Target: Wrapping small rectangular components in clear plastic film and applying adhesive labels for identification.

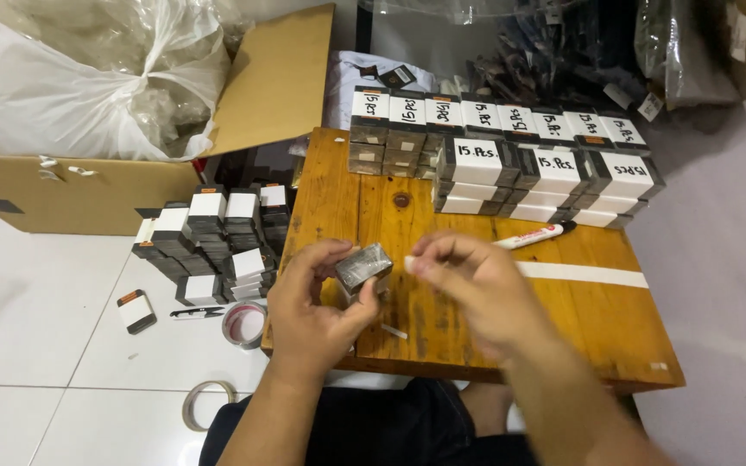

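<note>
While the left hand (pixel 317 302) curls tight around a small grey bundle (pixel 363 267) above the low wooden table's (pixel 442 319) front edge, the right hand (pixel 468 280) pinches what may be a bit of white tape (pixel 410 264) just beside it. White-topped stacks (pixel 511 147) fill the back edge. A marker (pixel 534 235) lies near them.

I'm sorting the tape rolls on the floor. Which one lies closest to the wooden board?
The pinkish-rimmed tape roll, lying flat right against the wooden board's left edge. The thin tan roll lies further off, near the person's knee.
</note>
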